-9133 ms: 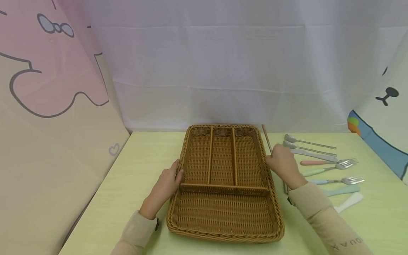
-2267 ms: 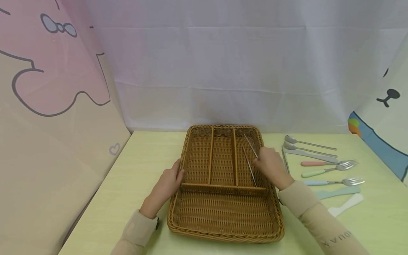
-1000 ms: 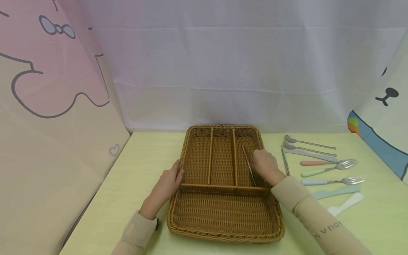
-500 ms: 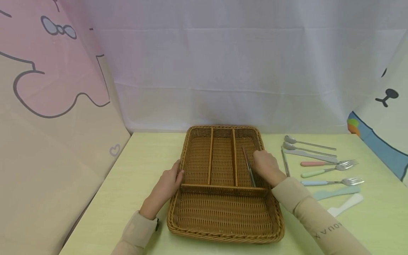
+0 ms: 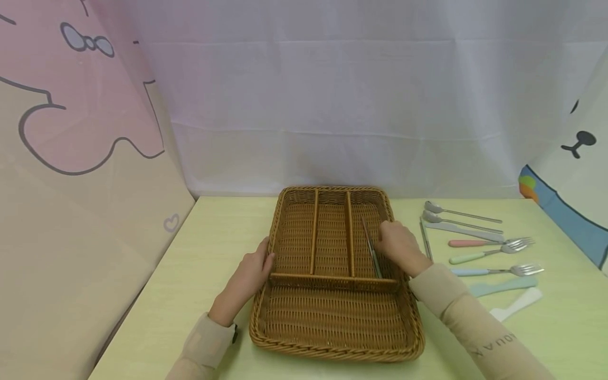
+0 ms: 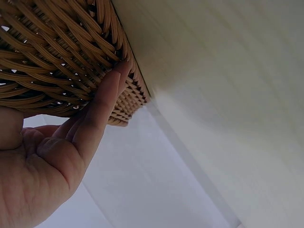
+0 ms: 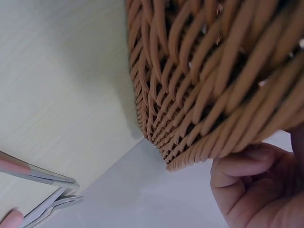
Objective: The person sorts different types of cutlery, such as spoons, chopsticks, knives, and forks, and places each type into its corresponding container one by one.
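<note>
A brown wicker basket (image 5: 332,316) with dividers stands mid-table. My left hand (image 5: 249,272) grips its left rim, thumb over the top; in the left wrist view the fingers (image 6: 97,114) lie along the outer wall. My right hand (image 5: 401,247) is over the right rim, above the rear right compartment, fingers bent. In that compartment two slim chopsticks (image 5: 372,248) lie side by side, one with a reddish-brown end, one with a green part, a small gap from the hand. In the right wrist view the rim partly hides the right hand (image 7: 259,183); nothing shows between its fingers.
Right of the basket lie another green-and-metal chopstick (image 5: 426,240), two spoons (image 5: 463,216), a grey knife (image 5: 467,232), forks with pink (image 5: 467,243), green (image 5: 467,258) and blue (image 5: 470,272) handles, a mint knife (image 5: 505,285) and a white knife (image 5: 520,303). A curtain (image 5: 332,158) hangs behind.
Both chopsticks have gone into the rear right compartment. The second was laid against the first and let go; my right hand has since shifted slightly back and right. The left hand stays put.
</note>
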The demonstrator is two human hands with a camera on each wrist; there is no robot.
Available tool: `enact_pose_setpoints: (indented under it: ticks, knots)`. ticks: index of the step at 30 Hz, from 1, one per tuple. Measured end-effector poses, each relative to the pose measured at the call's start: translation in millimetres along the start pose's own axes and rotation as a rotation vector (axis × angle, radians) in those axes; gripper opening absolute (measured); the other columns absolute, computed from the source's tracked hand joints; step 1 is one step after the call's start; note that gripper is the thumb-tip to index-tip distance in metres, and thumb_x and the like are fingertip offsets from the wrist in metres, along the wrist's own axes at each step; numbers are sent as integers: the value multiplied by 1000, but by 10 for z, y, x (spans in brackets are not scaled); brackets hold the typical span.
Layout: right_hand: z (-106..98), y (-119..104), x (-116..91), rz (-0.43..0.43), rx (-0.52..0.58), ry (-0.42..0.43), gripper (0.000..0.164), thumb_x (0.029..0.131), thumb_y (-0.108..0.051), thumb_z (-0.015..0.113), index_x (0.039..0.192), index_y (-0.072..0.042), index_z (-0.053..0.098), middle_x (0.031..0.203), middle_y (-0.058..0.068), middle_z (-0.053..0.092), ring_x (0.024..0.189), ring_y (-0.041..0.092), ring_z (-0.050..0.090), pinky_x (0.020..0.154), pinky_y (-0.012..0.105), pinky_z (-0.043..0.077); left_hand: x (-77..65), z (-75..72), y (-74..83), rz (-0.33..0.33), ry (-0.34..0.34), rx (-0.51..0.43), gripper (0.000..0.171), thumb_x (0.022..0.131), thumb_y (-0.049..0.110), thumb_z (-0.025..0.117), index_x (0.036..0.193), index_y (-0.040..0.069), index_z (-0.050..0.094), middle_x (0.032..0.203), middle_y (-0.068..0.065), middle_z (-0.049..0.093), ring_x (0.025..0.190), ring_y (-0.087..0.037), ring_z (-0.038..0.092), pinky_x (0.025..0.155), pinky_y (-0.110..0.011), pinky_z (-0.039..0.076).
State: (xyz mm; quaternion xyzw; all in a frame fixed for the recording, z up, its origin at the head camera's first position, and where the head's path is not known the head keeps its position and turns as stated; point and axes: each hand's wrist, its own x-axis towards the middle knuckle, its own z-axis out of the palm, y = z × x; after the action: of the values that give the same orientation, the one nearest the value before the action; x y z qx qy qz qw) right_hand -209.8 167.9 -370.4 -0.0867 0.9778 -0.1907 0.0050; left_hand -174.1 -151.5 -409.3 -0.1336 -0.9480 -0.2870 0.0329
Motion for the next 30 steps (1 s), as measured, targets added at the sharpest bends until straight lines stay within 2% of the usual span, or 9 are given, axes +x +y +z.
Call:
enact_pose_setpoints:
  ticks: [4,6,11,15,16,18,21,23,30]
  knots:
    - [-75,18,-24,-8,9,67,40,80,-1,51,50,-15,29,45,-4,21,40,9,18,38,25,18,2,1,-1,1,-3,-3,50,97,16,42,137,-9,27,42,4,36,30,-6,27,32,-20,25]
    - [-129,39,-36,-4,2,97,36,83,-3,52,51,-12,37,44,-3,28,39,10,23,38,26,22,2,1,-2,-2,-7,-4,50,97,16,42,138,-9,26,41,4,36,30,-6,27,32,-20,25]
    - [-255,144,-76,8,-6,136,15,85,-6,53,74,2,57,55,10,52,41,15,38,38,29,31,4,-5,3,-15,-14,-9,51,97,17,42,138,-8,26,41,4,36,30,-7,27,32,-20,25]
    - [-302,274,-106,16,-3,138,17,85,-6,51,86,9,59,68,19,60,44,16,40,38,29,33,6,-11,9,-2,-10,-6,51,97,16,42,138,-9,26,42,4,36,30,-7,28,32,-20,26]
    - [-305,307,-109,15,-7,141,16,84,-6,51,83,8,60,66,18,59,44,15,38,38,28,32,5,-12,8,0,-8,-4,50,97,15,42,138,-9,26,42,4,36,30,-7,28,32,-20,26]
    - [-297,378,-106,16,-9,148,19,82,-4,50,66,2,56,54,10,50,42,13,32,38,26,27,5,-14,7,5,-4,-1,50,97,15,43,137,-10,26,42,3,35,31,-7,28,32,-21,26]
    - [-268,482,-114,27,4,148,35,79,0,50,47,-11,37,44,-3,29,41,9,21,38,23,20,3,-12,5,5,-2,3,50,97,15,43,137,-10,26,42,3,35,31,-7,28,33,-21,27]
    - [-244,549,-125,42,17,139,42,76,2,48,45,-16,26,44,-6,19,42,8,16,39,22,16,3,-10,4,7,0,6,50,96,15,44,137,-10,27,42,3,35,31,-7,28,33,-21,27]
    - [-178,736,-183,83,15,98,39,73,2,47,46,-17,25,45,-7,18,43,8,16,39,23,19,-1,3,-2,15,8,4,50,96,14,44,137,-10,27,42,3,36,31,-7,28,33,-21,28]
